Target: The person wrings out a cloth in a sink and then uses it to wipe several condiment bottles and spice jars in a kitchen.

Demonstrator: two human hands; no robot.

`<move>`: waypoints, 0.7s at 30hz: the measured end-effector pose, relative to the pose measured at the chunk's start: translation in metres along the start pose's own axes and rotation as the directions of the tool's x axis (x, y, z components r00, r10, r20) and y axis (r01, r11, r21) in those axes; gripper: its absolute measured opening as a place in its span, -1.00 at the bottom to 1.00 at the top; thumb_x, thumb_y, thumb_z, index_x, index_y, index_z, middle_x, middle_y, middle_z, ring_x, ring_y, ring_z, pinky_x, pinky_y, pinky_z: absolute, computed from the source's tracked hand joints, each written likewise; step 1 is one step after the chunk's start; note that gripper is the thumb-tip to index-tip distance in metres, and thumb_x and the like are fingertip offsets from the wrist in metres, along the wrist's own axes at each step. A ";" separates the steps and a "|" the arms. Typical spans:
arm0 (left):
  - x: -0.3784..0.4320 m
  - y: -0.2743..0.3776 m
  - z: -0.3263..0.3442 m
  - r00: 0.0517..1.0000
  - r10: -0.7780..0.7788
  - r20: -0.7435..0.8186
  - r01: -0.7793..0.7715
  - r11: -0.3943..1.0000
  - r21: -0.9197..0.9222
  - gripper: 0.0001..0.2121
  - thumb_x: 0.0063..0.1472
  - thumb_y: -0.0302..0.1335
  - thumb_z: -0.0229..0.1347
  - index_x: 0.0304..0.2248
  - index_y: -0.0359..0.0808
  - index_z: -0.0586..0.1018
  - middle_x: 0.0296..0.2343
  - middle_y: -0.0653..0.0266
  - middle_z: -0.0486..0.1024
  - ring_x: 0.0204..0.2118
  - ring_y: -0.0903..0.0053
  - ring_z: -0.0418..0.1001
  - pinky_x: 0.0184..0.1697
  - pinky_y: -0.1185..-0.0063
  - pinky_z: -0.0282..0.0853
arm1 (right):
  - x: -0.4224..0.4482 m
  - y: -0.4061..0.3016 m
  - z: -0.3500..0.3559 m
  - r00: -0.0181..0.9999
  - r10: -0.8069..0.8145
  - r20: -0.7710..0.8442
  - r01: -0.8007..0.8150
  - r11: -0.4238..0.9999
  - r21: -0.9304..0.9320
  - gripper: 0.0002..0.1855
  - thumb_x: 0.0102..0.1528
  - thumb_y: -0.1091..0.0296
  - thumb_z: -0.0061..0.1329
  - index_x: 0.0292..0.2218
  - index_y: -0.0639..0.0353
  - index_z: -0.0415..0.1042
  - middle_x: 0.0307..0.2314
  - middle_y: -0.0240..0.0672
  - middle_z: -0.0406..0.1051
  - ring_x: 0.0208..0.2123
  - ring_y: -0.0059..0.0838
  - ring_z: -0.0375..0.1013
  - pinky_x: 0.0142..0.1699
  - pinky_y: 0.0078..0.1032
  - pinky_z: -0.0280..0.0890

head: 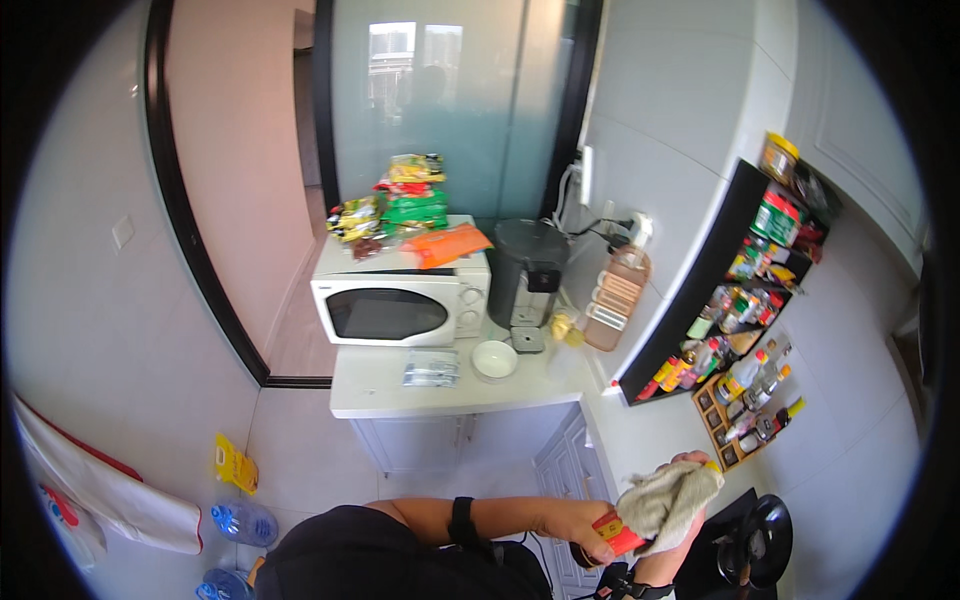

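My left hand (581,525) is wrapped around the lower part of a dark bottle with a red label (619,534). A grey-beige cloth (664,506) covers most of the bottle's upper part. From the far side, my right hand (691,459) holds that cloth against the bottle, its fingers partly hidden by the fabric. A small yellow piece, perhaps the cap, shows at the cloth's upper end. Both hands are above the right-hand counter (626,439), near its front edge. Close by stands a wooden condiment rack (716,431) with several bottles.
A black wok (769,540) sits on the stove at lower right. A black shelf (694,292) of seasonings stands against the wall. The left counter holds a microwave (390,311), a water dispenser (529,262) and a white bowl (495,360). Large water bottles (247,523) stand on the floor.
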State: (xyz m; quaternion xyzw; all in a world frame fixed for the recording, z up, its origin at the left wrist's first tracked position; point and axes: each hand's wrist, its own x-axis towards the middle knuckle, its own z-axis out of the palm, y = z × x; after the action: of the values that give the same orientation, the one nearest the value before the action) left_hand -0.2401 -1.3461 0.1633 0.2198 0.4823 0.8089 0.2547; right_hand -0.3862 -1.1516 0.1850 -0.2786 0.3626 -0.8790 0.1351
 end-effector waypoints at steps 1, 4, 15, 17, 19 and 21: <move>-0.030 0.000 0.001 1.000 0.024 -0.016 -0.024 1.000 0.015 -0.60 0.43 -0.35 0.56 0.10 -0.32 0.70 -0.28 0.40 0.69 -0.23 0.65 0.68 -0.15 0.52 0.61 | -0.005 0.020 0.016 0.996 0.053 0.069 -0.062 0.989 0.134 -0.32 0.50 -0.04 0.40 0.34 0.26 0.49 -0.03 -0.22 0.61 -0.04 -0.27 0.67 0.18 -0.14 0.66; -0.128 0.003 0.010 0.957 0.128 -0.261 -0.081 0.979 0.185 -0.52 0.38 -0.27 0.57 0.11 -0.38 0.70 -0.28 0.29 0.73 -0.26 0.63 0.66 -0.14 0.50 0.62 | -0.045 0.089 0.068 0.992 0.126 -0.002 -0.125 0.988 0.091 -0.38 0.61 -0.01 0.21 0.44 0.19 0.46 0.13 -0.15 0.65 0.09 -0.12 0.72 0.25 0.00 0.67; -0.462 -0.007 0.029 0.607 0.408 -0.682 0.026 0.847 0.530 -0.53 0.22 -0.33 0.58 0.04 -0.40 0.77 -0.27 0.16 0.80 -0.21 0.40 0.77 -0.06 0.34 0.71 | -0.193 0.267 0.374 0.982 0.168 0.086 -0.080 0.783 -0.616 -0.26 0.73 0.17 -0.05 0.71 0.30 0.13 0.52 0.01 0.41 0.48 -0.09 0.47 0.60 -0.12 0.35; -0.500 0.000 0.045 0.690 0.334 -0.642 -0.096 0.921 0.377 -0.52 0.27 -0.35 0.60 0.09 -0.38 0.76 -0.22 0.21 0.79 -0.18 0.47 0.76 -0.05 0.38 0.71 | -0.170 0.279 0.381 0.975 0.134 0.180 0.025 0.729 -0.684 -0.31 0.73 0.21 -0.11 0.69 0.29 0.17 0.47 0.00 0.46 0.44 -0.10 0.52 0.59 -0.09 0.37; -0.516 -0.002 0.058 0.791 0.270 -0.549 -0.198 0.962 0.188 -0.51 0.32 -0.36 0.62 0.14 -0.37 0.75 -0.18 0.26 0.79 -0.15 0.54 0.75 -0.03 0.42 0.71 | -0.128 0.305 0.350 0.902 0.316 0.295 -0.306 0.949 -0.081 -0.32 0.77 -0.04 -0.17 0.60 0.26 0.32 0.37 -0.03 0.56 0.36 -0.12 0.61 0.51 -0.09 0.49; -0.538 -0.013 0.062 0.780 0.315 -0.541 -0.283 0.948 0.144 -0.57 0.41 -0.36 0.59 0.15 -0.35 0.75 -0.14 0.27 0.77 -0.14 0.49 0.75 -0.01 0.41 0.72 | -0.139 0.316 0.404 0.876 0.371 0.309 -0.400 0.916 0.034 -0.29 0.77 -0.14 -0.18 0.58 0.25 0.35 0.34 -0.04 0.59 0.32 -0.13 0.65 0.48 -0.10 0.54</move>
State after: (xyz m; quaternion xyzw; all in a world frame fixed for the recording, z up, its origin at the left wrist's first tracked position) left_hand 0.2161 -1.6356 0.1195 0.0546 0.5163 0.8540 -0.0346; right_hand -0.0251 -1.5388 0.1406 -0.3223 0.3433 -0.7993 0.3734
